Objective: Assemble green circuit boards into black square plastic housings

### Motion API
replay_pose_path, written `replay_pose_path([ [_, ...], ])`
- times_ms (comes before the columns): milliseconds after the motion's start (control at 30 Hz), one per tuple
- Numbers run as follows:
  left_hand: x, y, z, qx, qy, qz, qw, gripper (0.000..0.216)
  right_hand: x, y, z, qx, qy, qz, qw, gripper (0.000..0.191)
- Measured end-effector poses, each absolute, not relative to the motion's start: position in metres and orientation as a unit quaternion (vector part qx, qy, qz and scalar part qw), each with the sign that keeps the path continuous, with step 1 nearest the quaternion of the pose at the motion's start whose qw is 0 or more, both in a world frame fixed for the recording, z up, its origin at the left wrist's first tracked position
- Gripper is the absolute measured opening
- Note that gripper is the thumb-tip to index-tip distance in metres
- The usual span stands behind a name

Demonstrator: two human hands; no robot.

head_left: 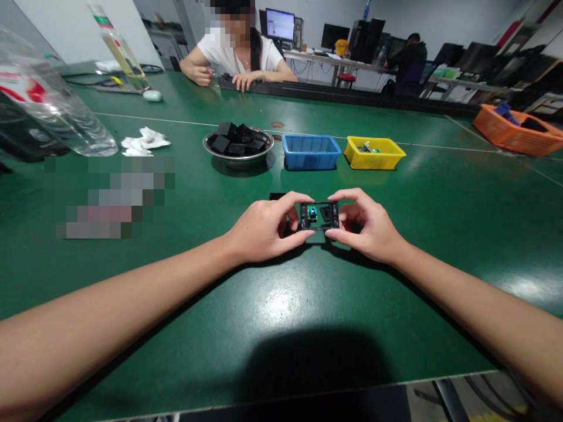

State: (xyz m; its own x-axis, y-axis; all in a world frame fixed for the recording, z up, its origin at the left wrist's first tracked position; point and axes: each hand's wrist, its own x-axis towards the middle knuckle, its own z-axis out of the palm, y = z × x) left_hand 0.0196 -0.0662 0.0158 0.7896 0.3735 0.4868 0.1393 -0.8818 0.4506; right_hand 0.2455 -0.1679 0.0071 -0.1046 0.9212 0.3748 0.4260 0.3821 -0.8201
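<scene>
Low over the green tabletop [281,328], my left hand [268,228] and my right hand [372,225] pinch a small black rectangular frame [335,217] by its two ends. Thumbs are at the near side, fingers at the far side. Through its opening show a small green circuit board with a blue part [312,213] and a black angular piece [326,213]. Whether these sit in the frame or lie beneath it, I cannot tell. Partly hidden behind my left hand is another black piece [277,196].
Beyond my hands stand a metal bowl [240,160] of black plastic parts, a blue bin [312,160] and a yellow bin [373,160] holding small boards. An orange basket [510,132] is far right. Crumpled tissue [145,140] and a large bottle [70,111] are left. Another person sits opposite.
</scene>
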Motion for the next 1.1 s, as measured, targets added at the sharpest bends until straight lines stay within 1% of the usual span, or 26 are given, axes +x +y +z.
replay_pose_path([
  [433, 0.019, -0.064, 0.014, 0.926, 0.13, 0.295, 0.196, 0.041, 0.243, -0.168, 0.006, -0.492, -0.673, 0.296, 0.467, 0.048],
  [700, 0.018, -0.059, 0.017, 0.939, 0.14, 0.28, 0.145, 0.039, 0.235, -0.166, 0.008, -0.505, -0.646, 0.322, 0.473, 0.047],
  [867, 0.017, -0.057, 0.016, 0.944, 0.145, 0.276, 0.111, 0.041, 0.234, -0.164, 0.006, -0.521, -0.634, 0.319, 0.475, 0.048],
  [1100, 0.019, -0.06, 0.018, 0.945, 0.142, 0.274, 0.106, 0.046, 0.225, -0.173, 0.009, -0.531, -0.631, 0.299, 0.48, 0.048],
])
